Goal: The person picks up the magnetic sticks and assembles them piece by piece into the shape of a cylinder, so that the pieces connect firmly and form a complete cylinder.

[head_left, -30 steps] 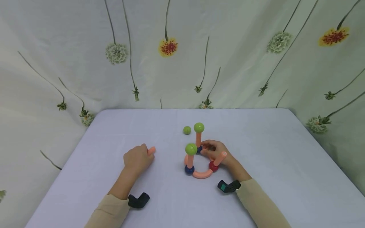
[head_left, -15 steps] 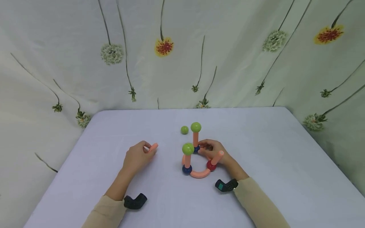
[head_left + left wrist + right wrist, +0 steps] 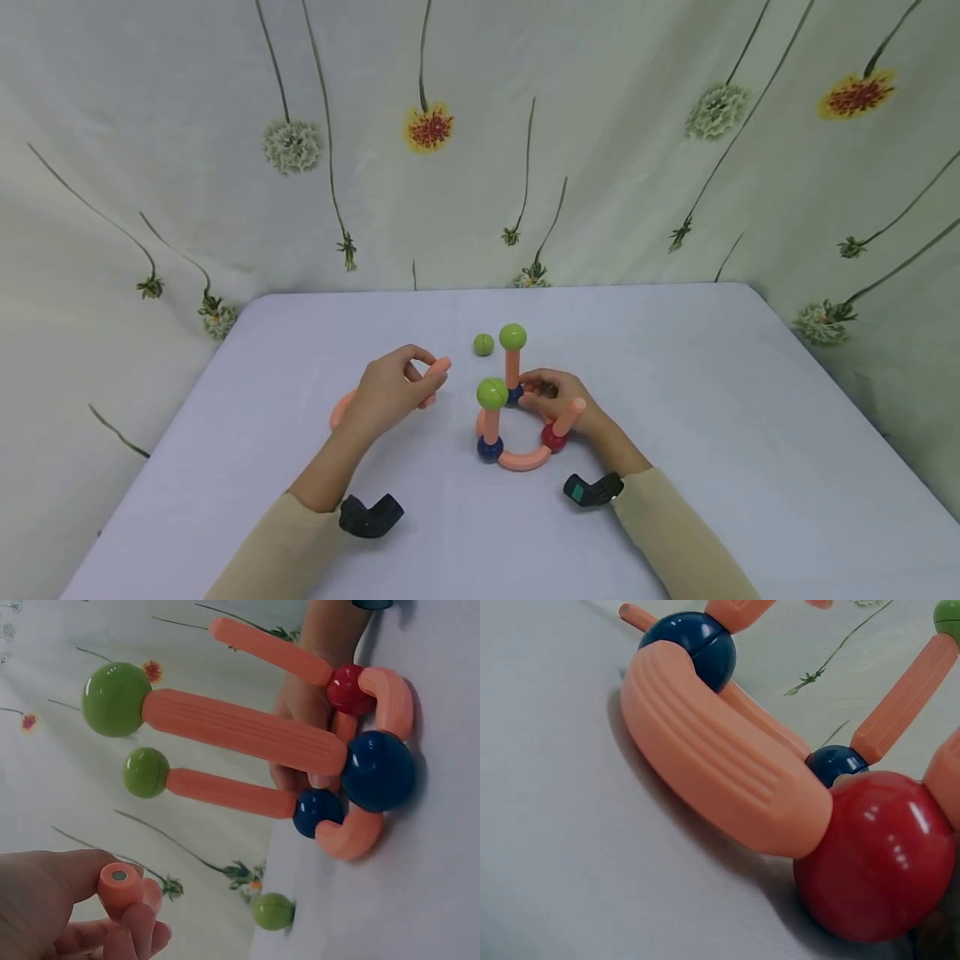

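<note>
A: What do we have in the left hand [image 3: 390, 387]?

B: We see its fingers curled round a curved orange piece [image 3: 437, 370]; one end pokes out past the fingertips toward the toy, the other shows behind the wrist. In the left wrist view the round end of that piece [image 3: 120, 883] sits pinched between thumb and fingers.

A: And the right hand [image 3: 562, 400]?

B: We see it resting against the far right side of the ring structure [image 3: 517, 417], fingers bent around the orange arc near the rear blue ball [image 3: 514, 394]. We take it as gripping the structure, though the exact contact is partly hidden.

A: Where does the structure stand?

B: On the pale tabletop [image 3: 712, 417], between our two hands. Orange arcs join two blue balls and a red ball [image 3: 553, 437] into a ring. Two upright orange rods rise from the blue balls, each topped by a green ball [image 3: 492, 392]; a bare rod leans from the red one.

A: Anything else nearby?

B: A loose green ball [image 3: 483, 344] lies just behind the structure, apart from it. A flowered curtain [image 3: 480, 133] hangs behind the tabletop.
</note>
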A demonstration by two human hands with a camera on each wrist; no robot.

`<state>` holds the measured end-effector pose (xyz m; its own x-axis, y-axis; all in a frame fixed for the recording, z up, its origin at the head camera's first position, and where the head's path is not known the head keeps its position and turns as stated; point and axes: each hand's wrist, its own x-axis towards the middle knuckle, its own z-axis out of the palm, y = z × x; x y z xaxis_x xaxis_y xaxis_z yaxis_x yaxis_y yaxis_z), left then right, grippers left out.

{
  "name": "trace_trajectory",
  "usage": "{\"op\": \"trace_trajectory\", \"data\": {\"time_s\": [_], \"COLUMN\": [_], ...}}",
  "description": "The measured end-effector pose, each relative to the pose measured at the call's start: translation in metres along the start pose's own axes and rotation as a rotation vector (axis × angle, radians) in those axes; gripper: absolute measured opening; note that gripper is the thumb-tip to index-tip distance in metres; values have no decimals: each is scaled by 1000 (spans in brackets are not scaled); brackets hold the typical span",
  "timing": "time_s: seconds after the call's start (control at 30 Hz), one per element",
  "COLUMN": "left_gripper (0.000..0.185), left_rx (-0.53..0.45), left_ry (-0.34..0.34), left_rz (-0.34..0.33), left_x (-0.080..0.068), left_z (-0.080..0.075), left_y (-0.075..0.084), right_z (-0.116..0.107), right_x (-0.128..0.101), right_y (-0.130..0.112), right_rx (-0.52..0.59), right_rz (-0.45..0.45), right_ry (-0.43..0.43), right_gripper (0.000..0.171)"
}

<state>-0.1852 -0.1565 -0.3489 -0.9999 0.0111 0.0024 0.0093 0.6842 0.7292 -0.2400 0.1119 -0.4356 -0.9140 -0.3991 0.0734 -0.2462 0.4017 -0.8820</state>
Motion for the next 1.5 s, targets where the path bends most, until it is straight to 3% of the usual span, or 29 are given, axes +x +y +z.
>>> {"op": "trace_trajectory", "data": {"time_s": [0.3, 0.53, 1.13, 1.5], "left_gripper": [34, 35, 30, 33], "left_rx": [-20, -25, -30, -16], "left_ry": [-3, 14, -3, -44], "left_rz": [38, 70, 126, 89], "left_x": [11, 14, 16, 15], "left_z": [9, 11, 15, 16], "left_y": [36, 54, 62, 68], "right_z": [-1, -1, 0, 0], "right_x": [-1, -1, -1, -1], "right_y": [-2, -3, -1, -2], "right_rx": [-11, -4, 14, 7], "right_rz": [-1, -16, -25, -20], "right_ry": [-1, -6, 3, 2], "right_gripper": [31, 32, 33, 33]}}
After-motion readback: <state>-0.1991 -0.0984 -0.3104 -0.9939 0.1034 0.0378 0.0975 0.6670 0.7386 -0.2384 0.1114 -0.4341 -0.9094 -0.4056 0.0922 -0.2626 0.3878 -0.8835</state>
